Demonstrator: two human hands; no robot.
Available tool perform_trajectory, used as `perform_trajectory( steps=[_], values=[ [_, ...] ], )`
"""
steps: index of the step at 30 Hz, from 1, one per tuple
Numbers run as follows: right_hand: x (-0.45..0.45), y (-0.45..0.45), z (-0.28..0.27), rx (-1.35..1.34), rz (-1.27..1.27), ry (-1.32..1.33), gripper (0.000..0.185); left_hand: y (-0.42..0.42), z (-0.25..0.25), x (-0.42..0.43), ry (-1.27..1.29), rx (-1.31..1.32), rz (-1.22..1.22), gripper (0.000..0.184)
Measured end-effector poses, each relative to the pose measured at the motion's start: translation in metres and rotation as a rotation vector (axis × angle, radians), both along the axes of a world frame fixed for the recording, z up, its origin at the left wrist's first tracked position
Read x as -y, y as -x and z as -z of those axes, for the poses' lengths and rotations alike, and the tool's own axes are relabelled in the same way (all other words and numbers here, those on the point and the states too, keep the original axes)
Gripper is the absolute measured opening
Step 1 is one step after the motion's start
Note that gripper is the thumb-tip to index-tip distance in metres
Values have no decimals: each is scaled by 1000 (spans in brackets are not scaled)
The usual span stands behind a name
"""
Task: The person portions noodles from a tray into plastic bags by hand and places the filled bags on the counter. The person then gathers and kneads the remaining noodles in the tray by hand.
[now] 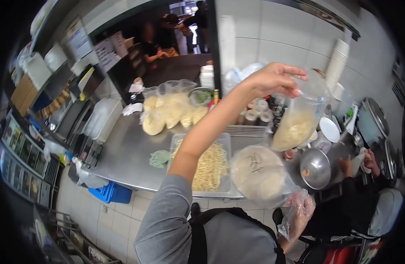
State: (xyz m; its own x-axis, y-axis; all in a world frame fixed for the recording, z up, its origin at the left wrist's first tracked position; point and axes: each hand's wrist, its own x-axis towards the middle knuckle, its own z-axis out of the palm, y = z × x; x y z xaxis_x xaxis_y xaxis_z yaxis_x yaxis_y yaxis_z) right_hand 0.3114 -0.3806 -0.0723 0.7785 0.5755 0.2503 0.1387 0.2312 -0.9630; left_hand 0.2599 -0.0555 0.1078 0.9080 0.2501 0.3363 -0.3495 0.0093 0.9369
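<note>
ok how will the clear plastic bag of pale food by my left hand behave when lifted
The clear plastic bag will likely flop: its film looks thin. The pale food gathers low, so weight would probably sit at the bottom. With no rigid sides, it may slump if pushed.

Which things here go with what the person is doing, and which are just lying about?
Seem part of it:
Filled clear bag, in the left hand
Pale strands in the tray
Filled bags at the back, likely
Bag with writing near the right hand, perhaps

Seem just lying about:
Blue bin
Metal bowl
Stack of white cups
</note>
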Motion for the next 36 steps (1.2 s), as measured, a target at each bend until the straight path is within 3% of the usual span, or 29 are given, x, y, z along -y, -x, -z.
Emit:
perform_trajectory(
  steps=[4,8,12,13,18,21,24,27,29,31,32,34,36],
  values=[
    [-54,54,-19,3,-259,49,11,155,9,-12,-138,-32,-160,51],
    [-94,97,-5,104,-410,10,15,276,55,-24,-61,-172,-502,60],
    [-128,145,-21,92,-511,167,16,357,116,-58,-45,-299,-750,63],
    [-139,152,-6,-19,-558,144,17,371,130,-71,-47,-330,-741,62],
    [-170,195,0,-54,-642,122,16,412,195,-141,-103,-573,-643,59],
    [-181,206,7,-5,-636,151,15,409,209,-183,-108,-454,-691,54],
    [-187,208,10,46,-638,194,13,415,230,-239,311,-310,-503,46],
    [-192,201,19,62,-602,211,12,415,279,-289,177,-401,-656,42],
    [-191,192,19,20,-543,201,20,411,278,-291,153,-441,-709,36],
    [-187,183,9,-46,-402,108,27,406,251,-267,-65,-515,-899,31],
    [-186,178,3,-76,-335,56,31,404,244,-265,-250,-541,-1015,33],
    [-179,169,-12,-44,-222,43,45,397,239,-264,-1117,-517,-1469,36],
    [-178,159,-19,-7,-135,8,48,361,210,-252,-1110,-348,-1464,36]
  ],
)
